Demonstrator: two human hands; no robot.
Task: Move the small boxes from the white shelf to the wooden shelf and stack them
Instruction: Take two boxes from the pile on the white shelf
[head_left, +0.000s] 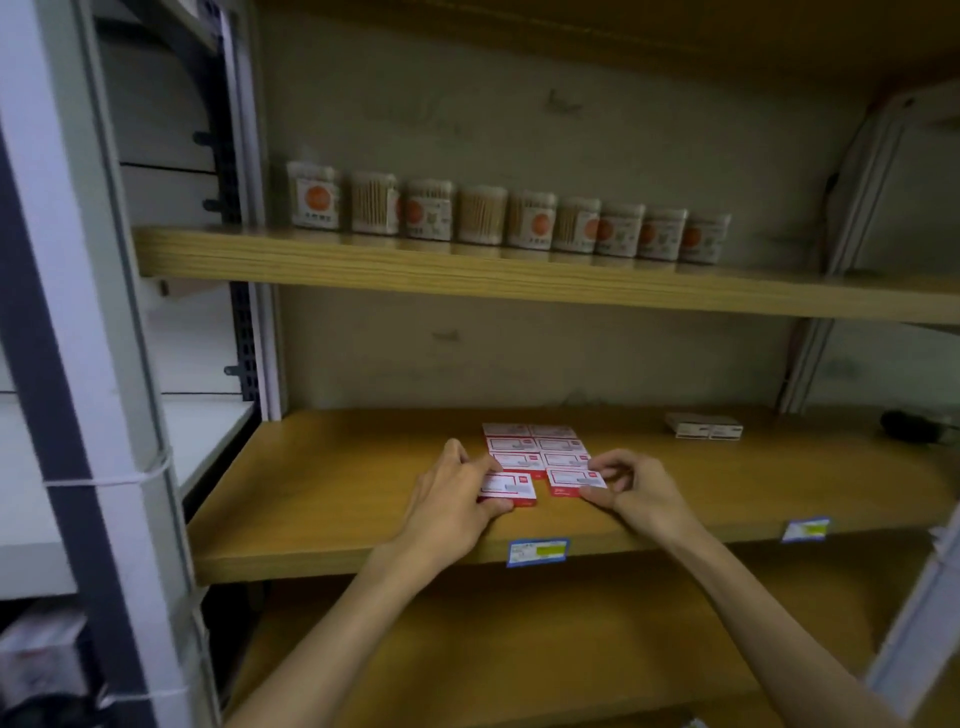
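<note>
On the wooden shelf (322, 499), my left hand (457, 493) pinched one small box (511, 488), my right hand (631, 486) another (574, 480), at six o'clock of the laid rows (535, 447). Light, stiff card, I judged; best held by the edges.

Just one head-worn cam, wide-angle, looking forward and slightly down into the wooden shelf (332, 499) from close range, arms reaching in from the bottom edge, white shelf (208, 431) off left.
</note>
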